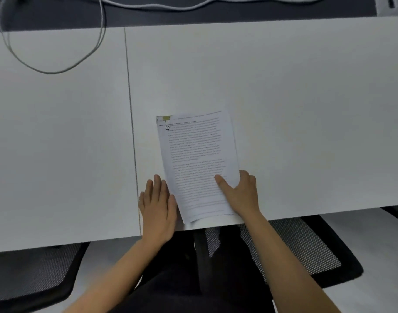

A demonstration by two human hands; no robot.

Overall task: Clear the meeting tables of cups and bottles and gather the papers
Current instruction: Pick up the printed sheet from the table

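Papers: we note white printed sheets, gold binder clip top-left, on the tabletop. Our left hand lies flat alongside; right hand pinches their edge.

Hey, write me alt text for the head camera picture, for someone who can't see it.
A clipped stack of printed papers lies near the front edge of a white table; the left hand rests flat at its left edge, the right hand grips its right edge, thumb on top. A grey cable loops at the far left.
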